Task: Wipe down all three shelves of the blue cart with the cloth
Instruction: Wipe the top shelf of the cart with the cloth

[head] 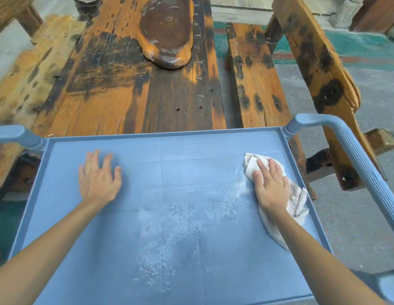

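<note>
A foamy wet patch (169, 245) streaks the near middle of the blue cart's top shelf (147, 168); sweep it with overlapping strokes out to the rim. The right hand (271, 186) presses flat on the white cloth (298, 203) near the right edge, while the left hand (99, 177) rests spread and empty, bracing the cart. The lower shelves are probably untouched; they are hidden. Beyond stands the wooden desk (116, 73).
</note>
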`<state>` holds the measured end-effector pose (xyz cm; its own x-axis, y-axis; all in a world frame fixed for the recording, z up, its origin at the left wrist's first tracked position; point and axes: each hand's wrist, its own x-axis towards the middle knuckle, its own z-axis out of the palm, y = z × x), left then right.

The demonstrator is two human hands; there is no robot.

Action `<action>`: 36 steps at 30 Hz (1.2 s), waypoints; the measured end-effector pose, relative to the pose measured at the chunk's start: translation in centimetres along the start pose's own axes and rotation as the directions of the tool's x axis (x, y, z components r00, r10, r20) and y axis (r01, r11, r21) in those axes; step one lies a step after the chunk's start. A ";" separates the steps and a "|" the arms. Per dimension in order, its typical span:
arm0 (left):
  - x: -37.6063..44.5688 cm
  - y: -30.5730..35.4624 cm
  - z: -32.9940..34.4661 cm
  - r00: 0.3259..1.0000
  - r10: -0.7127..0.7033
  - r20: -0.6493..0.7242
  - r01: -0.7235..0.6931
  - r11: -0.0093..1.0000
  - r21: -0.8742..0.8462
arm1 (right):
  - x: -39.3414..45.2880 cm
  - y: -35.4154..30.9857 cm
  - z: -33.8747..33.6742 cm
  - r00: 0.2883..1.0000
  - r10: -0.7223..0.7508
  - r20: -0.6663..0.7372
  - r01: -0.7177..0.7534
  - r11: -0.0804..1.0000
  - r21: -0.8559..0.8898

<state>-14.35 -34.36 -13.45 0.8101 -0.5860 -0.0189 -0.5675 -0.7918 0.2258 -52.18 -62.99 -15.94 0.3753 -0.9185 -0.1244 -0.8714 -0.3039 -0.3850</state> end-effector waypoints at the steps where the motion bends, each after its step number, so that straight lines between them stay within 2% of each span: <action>1: -0.1 -2.0 -0.3 0.996 -0.081 -0.043 0.082 0.997 0.017 | -0.3 -0.7 0.5 0.999 0.039 -0.003 -0.039 0.999 0.006; 4: -1.0 -6.6 -0.9 0.962 -0.264 -0.066 0.268 0.961 0.064 | -1.1 -2.8 1.6 0.991 0.133 -0.025 -0.132 0.991 0.019; 8: -2.4 -9.6 -0.5 0.927 -0.373 0.044 0.360 0.916 0.176 | -2.1 -5.8 2.8 0.986 0.168 -0.023 -0.167 0.985 0.052; 10: -2.4 -10.5 -0.9 0.936 -0.350 0.042 0.343 0.931 0.125 | -2.7 -7.5 3.5 0.989 0.150 -0.014 -0.148 0.986 0.082; 12: -2.3 -11.7 -2.0 0.944 -0.329 -0.008 0.329 0.944 -0.026 | -3.5 -9.5 4.4 0.993 0.113 -0.016 -0.111 0.988 0.104; 16: -2.7 -15.3 -3.5 0.969 -0.239 -0.068 0.212 0.939 -0.271 | -4.9 -13.6 6.5 0.998 0.064 -0.006 -0.063 0.991 0.114; 21: -3.2 -18.1 -3.6 0.981 -0.194 -0.020 0.152 0.827 -0.541 | -6.0 -18.2 8.8 0.998 0.061 0.000 -0.060 0.995 0.073; 25: -3.5 -18.8 -3.0 0.989 -0.145 0.036 0.122 0.640 -0.759 | -7.2 -22.6 10.9 1.000 0.017 0.017 -0.018 0.996 0.083; 27: -3.4 -19.3 -3.0 0.987 -0.147 0.065 0.138 0.576 -0.806 | -8.0 -25.1 12.3 0.998 -0.047 0.042 0.044 0.997 0.070; 32: -3.2 -19.6 -2.9 0.991 -0.104 0.081 0.124 0.527 -0.840 | -9.3 -30.7 14.9 0.974 -0.196 0.111 0.192 0.980 0.048; 34: -3.1 -19.5 -2.9 0.992 -0.086 0.096 0.128 0.548 -0.827 | -9.8 -32.6 15.7 0.956 -0.258 0.142 0.256 0.966 0.034; 36: -2.9 -19.5 -2.9 0.993 -0.065 0.095 0.115 0.617 -0.778 | -10.4 -34.5 16.5 0.927 -0.328 0.180 0.328 0.944 0.031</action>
<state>-5.21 -16.71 -14.94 0.8278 -0.5466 -0.1263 -0.1422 -0.4223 0.8952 -20.83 -38.77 -16.44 0.6911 -0.7062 -0.1538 -0.6897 -0.5807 -0.4325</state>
